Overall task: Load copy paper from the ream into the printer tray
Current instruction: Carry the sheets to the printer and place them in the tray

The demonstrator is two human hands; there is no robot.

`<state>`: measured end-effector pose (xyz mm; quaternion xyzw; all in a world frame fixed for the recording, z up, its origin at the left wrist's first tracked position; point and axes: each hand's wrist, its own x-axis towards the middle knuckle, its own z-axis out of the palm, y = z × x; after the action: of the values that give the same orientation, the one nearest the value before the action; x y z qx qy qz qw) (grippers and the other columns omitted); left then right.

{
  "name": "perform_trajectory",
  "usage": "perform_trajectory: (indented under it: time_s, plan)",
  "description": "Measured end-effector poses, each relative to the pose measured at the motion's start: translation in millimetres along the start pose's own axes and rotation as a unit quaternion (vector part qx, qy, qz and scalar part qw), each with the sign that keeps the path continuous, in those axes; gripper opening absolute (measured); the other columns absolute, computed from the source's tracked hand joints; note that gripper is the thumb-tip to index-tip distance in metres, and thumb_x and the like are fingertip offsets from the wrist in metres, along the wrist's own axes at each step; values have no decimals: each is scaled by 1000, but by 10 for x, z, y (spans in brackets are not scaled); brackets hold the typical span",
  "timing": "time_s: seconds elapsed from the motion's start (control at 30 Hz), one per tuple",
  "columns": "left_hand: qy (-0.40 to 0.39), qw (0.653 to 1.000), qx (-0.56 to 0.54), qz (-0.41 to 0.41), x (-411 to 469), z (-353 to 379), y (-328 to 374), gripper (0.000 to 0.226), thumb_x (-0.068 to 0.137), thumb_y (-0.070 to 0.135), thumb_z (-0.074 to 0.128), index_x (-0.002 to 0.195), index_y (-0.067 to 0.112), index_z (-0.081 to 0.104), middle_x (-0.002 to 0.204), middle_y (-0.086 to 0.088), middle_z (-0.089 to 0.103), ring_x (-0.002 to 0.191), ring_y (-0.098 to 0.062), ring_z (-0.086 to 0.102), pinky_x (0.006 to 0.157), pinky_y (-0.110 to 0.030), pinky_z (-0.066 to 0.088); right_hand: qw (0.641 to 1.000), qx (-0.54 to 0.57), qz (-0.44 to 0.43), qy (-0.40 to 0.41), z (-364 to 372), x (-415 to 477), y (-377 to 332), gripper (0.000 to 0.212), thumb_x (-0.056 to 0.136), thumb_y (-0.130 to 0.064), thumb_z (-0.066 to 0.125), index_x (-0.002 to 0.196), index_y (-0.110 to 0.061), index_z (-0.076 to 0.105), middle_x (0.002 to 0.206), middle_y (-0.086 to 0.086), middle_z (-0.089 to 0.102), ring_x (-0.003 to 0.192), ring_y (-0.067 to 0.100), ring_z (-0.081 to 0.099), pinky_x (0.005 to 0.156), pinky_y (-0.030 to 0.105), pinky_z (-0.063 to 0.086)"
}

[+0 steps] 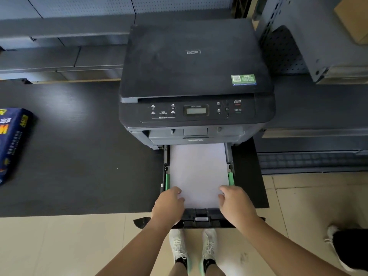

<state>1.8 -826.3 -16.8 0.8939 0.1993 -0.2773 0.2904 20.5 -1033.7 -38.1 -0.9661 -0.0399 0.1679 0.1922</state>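
A black printer [196, 76] stands on a dark table, its paper tray [201, 218] pulled out toward me over the table's edge. A white stack of copy paper [199, 172] lies flat in the tray between two green side guides. My left hand [169, 204] rests on the stack's near left corner, fingers curled over the paper's edge. My right hand [235, 204] holds the near right corner the same way. The blue ream wrapper [12, 142] lies on the table at the far left, well away from both hands.
The dark table [79, 156] stretches left of the printer. Grey perforated shelving [298, 46] and a cardboard box [352, 18] stand at the back right. Beige floor tiles lie below, with my white shoes [193, 248] under the tray and another person's shoe [334, 238] at right.
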Motion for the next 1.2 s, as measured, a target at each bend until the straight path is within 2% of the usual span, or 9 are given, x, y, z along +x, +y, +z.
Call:
perform_trajectory:
  time_s: [0.13, 0.27, 0.37, 0.47, 0.63, 0.77, 0.87, 1.07, 1.2]
  plan:
    - [61, 996, -61, -8, 24, -192, -32, 29, 94, 16, 51, 120, 18, 64, 110, -3, 70, 92, -21, 64, 78, -32, 53, 993, 45, 85, 70, -126, 83, 148, 28, 88, -29, 68, 108, -10, 66, 91, 6, 67, 76, 21, 66, 64, 36, 59]
    - [115, 986, -107, -50, 96, -305, -90, 31, 88, 11, 53, 118, 16, 62, 94, 1, 64, 80, -19, 57, 67, -28, 44, 983, 80, 156, 53, -161, 145, 195, 32, 86, -35, 70, 107, -12, 65, 90, 4, 69, 73, 17, 66, 63, 33, 59]
    - [111, 984, -120, -68, 146, -277, -118, 34, 86, 11, 55, 119, 14, 61, 99, -2, 66, 79, -20, 60, 59, -26, 43, 980, 87, 171, 42, -125, 133, 177, 26, 85, -28, 73, 101, -9, 68, 84, 4, 72, 68, 16, 67, 59, 29, 58]
    - [119, 981, -129, -78, 182, -227, -131, 32, 86, 10, 56, 117, 12, 62, 91, -1, 66, 72, -18, 60, 49, -22, 40, 976, 98, 185, 55, -91, 134, 187, 22, 84, -22, 74, 100, -7, 71, 83, 5, 74, 70, 19, 69, 59, 29, 57]
    - [135, 978, -119, -106, 206, -174, -110, 29, 85, 10, 56, 111, 14, 67, 91, -2, 67, 77, -23, 61, 60, -26, 45, 972, 125, 189, 65, -52, 163, 207, 13, 83, -13, 74, 92, -4, 73, 78, 5, 74, 66, 18, 67, 59, 28, 55]
    - [140, 979, -101, -111, 231, -145, -99, 27, 88, 10, 59, 113, 12, 70, 99, -6, 72, 77, -21, 60, 63, -27, 47, 970, 145, 184, 65, -19, 187, 247, 12, 84, -10, 73, 93, -3, 72, 81, 7, 75, 65, 16, 63, 56, 18, 45]
    - [140, 980, -92, -104, 262, -125, -109, 28, 88, 10, 60, 114, 11, 71, 101, -6, 73, 75, -19, 57, 63, -26, 45, 965, 174, 186, 60, -1, 197, 291, 12, 83, -10, 73, 93, -3, 72, 80, 5, 74, 71, 19, 68, 66, 28, 54]
    - [142, 982, -83, -91, 308, -97, -155, 30, 84, 8, 58, 110, 11, 73, 99, -4, 74, 76, -18, 56, 65, -24, 43, 966, 193, 161, 64, 10, 180, 324, 10, 83, -9, 74, 91, -4, 71, 74, 0, 71, 69, 15, 67, 68, 28, 54]
    - [138, 984, -84, -82, 328, -97, -182, 27, 81, 7, 57, 102, 11, 74, 93, -3, 74, 76, -20, 61, 63, -22, 42, 962, 201, 175, 61, 25, 185, 328, 10, 84, -10, 73, 93, -5, 70, 73, -3, 67, 65, 9, 62, 60, 16, 45]
